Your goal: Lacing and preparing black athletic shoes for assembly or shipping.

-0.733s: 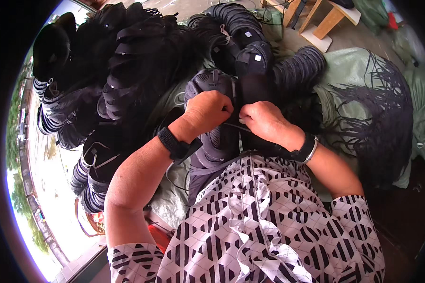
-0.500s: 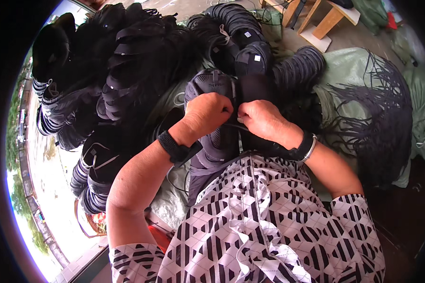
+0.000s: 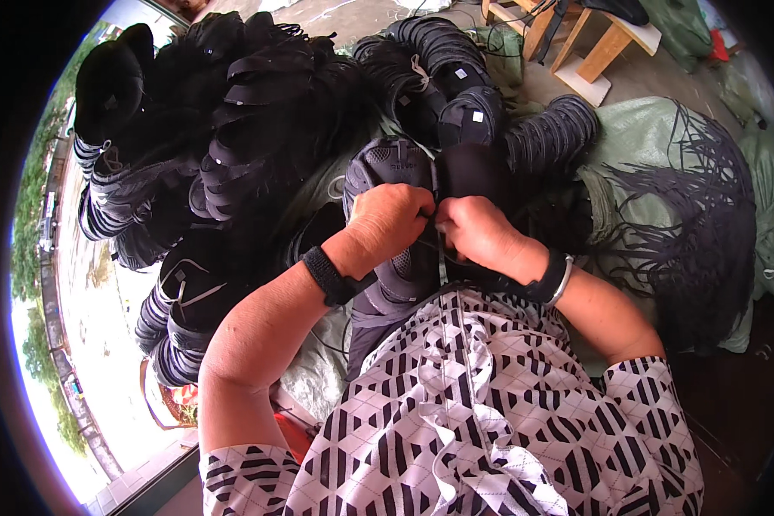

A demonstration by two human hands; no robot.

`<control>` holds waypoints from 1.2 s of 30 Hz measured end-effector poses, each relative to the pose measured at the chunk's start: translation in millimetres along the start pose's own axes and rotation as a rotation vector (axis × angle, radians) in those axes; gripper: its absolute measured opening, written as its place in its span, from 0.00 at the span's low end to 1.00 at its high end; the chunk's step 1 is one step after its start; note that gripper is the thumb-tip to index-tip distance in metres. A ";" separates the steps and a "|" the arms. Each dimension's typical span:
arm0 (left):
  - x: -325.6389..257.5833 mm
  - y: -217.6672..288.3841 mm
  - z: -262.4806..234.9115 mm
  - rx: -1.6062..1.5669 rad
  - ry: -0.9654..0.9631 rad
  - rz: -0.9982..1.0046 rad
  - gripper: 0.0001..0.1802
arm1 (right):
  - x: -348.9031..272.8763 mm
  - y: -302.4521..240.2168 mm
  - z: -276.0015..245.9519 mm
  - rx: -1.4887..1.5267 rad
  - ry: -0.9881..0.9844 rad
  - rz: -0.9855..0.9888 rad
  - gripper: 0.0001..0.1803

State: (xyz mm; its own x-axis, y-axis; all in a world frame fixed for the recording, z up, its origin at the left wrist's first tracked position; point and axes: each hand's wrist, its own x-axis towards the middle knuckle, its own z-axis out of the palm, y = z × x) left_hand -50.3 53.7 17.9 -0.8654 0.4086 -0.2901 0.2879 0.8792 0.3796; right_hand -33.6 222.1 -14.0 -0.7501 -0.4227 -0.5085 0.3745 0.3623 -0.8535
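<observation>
A dark grey mesh shoe upper (image 3: 389,162) lies across my lap, toe pointing away, with another black upper (image 3: 476,172) beside it on the right. Over the inner edge of the mesh upper, my left hand (image 3: 389,220) is closed, its fingertips curled inward. My right hand (image 3: 483,229) pinches close by, thumb and forefinger pressed together, nearly meeting the left. Both seem to grip a thin shoelace, mostly hidden by the fingers. Loose black shoelaces (image 3: 692,215) are draped over a pale green sack (image 3: 629,129) to my right.
Large heaps of nested black shoe uppers (image 3: 258,129) rise on the left, with further stacks (image 3: 443,52) ahead and a curved row (image 3: 552,133) at right. A wooden stool (image 3: 606,47) stands at the far right. Lower left lies one more stack (image 3: 181,335).
My hands have come slightly lower in view, and the right hand has turned a little, its fingers closer to the left. The surroundings shift slightly down and right with the camera.
</observation>
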 end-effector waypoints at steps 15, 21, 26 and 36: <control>11.7 3.9 -4.7 0.142 -0.111 0.046 0.07 | 29.6 5.1 -37.3 -0.954 0.266 -0.931 0.22; 14.8 14.2 -18.5 0.419 -0.260 0.053 0.08 | 33.0 2.3 -44.0 -0.895 0.160 -0.914 0.20; -11.9 -28.2 -16.7 -0.056 0.366 0.140 0.06 | 33.2 0.3 -49.9 -0.858 0.182 -1.005 0.12; -30.9 -11.2 2.1 -0.895 0.395 -0.138 0.07 | 103.9 -48.1 -24.9 -0.636 0.034 -0.874 0.07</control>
State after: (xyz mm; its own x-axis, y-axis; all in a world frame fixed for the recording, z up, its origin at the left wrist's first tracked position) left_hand -25.9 31.8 20.8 -0.9897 0.0620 -0.1292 -0.1011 0.3369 0.9361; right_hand -143.2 181.4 -23.0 -0.6387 -0.7243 0.2598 -0.6421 0.3157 -0.6986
